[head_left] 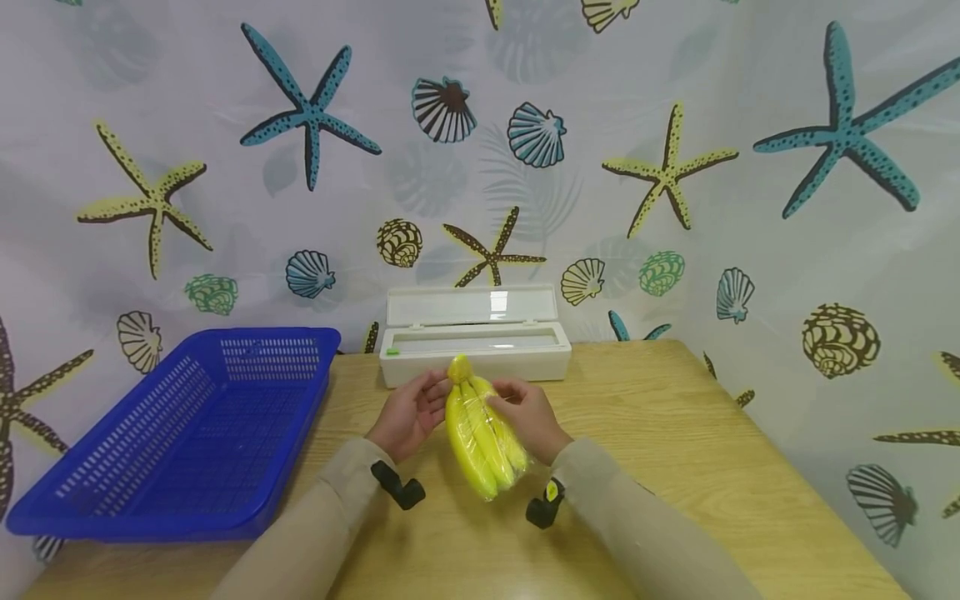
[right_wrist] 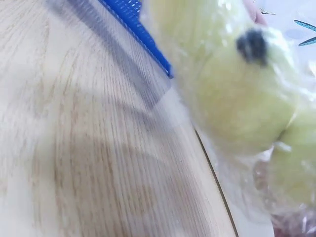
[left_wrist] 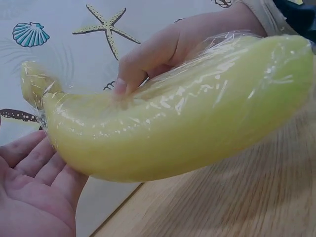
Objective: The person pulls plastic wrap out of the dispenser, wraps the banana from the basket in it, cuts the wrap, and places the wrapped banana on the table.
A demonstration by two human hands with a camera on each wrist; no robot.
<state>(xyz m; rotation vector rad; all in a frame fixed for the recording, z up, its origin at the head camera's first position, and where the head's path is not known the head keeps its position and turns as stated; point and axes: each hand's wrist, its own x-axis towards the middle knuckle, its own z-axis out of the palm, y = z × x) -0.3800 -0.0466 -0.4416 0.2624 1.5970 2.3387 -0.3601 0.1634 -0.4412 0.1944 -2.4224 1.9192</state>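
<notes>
A bunch of yellow bananas [head_left: 476,437] wrapped in clear plastic film is held above the table, stem end pointing away. My right hand [head_left: 531,417] grips it from the right side, thumb on top; its other fingers are mostly hidden. On the left, my left hand [head_left: 411,414] has its palm turned up and fingers loosely extended beside the stem end. In the left wrist view, the left hand's fingers touch or nearly touch the underside of the bananas [left_wrist: 163,138]. Blurred banana tips [right_wrist: 237,94] inside crinkled film fill the right wrist view's upper right.
A blue plastic basket [head_left: 300,417] stands at the left of the wooden table [head_left: 660,433]. Behind the hands is a long white box [head_left: 480,364] with its clear-windowed lid raised. A cloth printed with starfish and shells [head_left: 465,192] hangs behind the table.
</notes>
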